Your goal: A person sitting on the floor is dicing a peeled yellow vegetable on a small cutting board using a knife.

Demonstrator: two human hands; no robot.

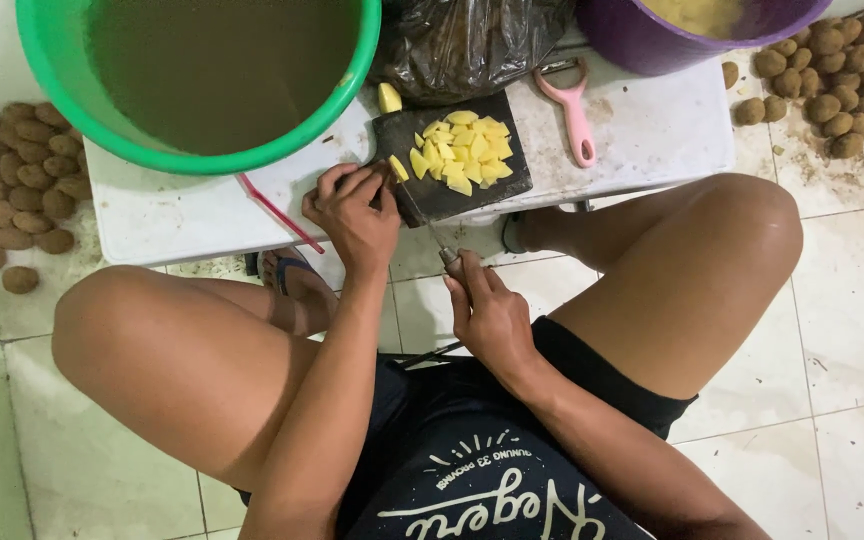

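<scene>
My left hand [352,212] rests at the near left corner of a small black cutting board [432,195], its fingers curled over a yellow potato piece [398,167]. A pile of cut yellow potato pieces [464,152] lies on the board's middle. My right hand [487,310] grips the handle of a knife [440,243] below the board's near edge, and the thin blade points up toward the left hand. One more peeled potato chunk [389,97] sits just beyond the board.
The board lies on a low white table [652,130]. A green basin of murky water [202,75] stands at the left, a black plastic bag [467,40] and a purple bucket [692,35] behind. A pink peeler [574,105] lies at the right. Unpeeled brown potatoes [17,185] are heaped on the floor at both sides [837,75].
</scene>
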